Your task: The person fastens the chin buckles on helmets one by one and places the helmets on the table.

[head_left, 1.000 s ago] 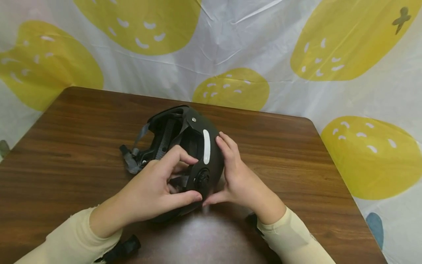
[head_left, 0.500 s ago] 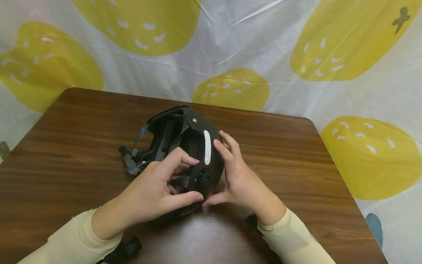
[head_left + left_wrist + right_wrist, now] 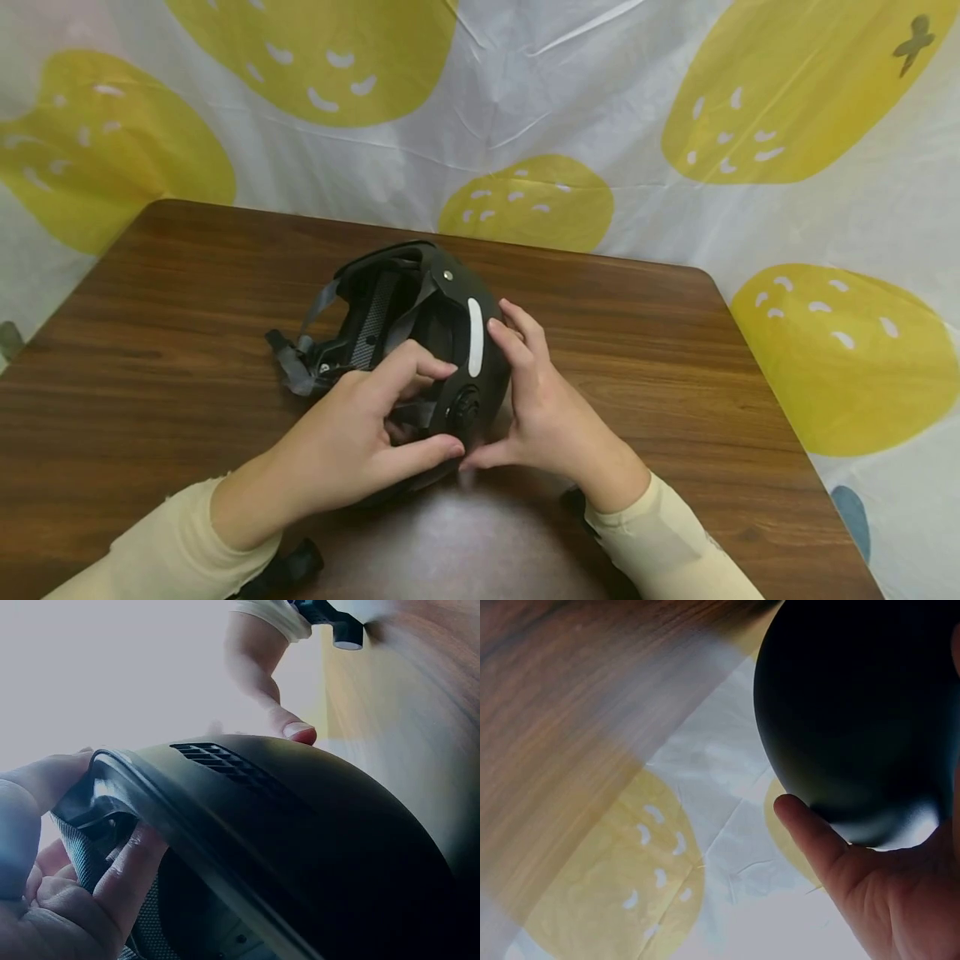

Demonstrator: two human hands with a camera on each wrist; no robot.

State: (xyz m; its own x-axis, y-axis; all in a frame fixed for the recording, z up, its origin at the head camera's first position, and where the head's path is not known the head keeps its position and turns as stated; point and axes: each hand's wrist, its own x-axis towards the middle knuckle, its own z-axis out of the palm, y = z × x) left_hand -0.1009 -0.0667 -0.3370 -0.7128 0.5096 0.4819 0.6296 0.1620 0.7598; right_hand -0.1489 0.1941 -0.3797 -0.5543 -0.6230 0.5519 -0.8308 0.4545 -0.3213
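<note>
A black helmet (image 3: 491, 367) lies on its side on the table, its hollow inside turned left. Its shell bears a white strip (image 3: 476, 337), and a round black dial (image 3: 467, 407) sits below that. My left hand (image 3: 360, 433) grips the rim near the dial, fingers inside and thumb outside. In the left wrist view, a woven strap (image 3: 79, 851) runs by those fingers, beside the shell's vent grille (image 3: 232, 765). My right hand (image 3: 543, 408) cups the shell from the right with thumb and fingers spread. A grey chin strap with a buckle (image 3: 296, 367) hangs out at the left.
The brown wooden table (image 3: 637, 350) reaches back to a white curtain (image 3: 360, 167) printed with yellow fruit. Black wrist devices (image 3: 288, 567) show under the sleeves.
The helmet has turned slightly, its white strip shifting a little right and the buckle a little left. My left hand has moved slightly right with the rim; the right hand stays nearly still.
</note>
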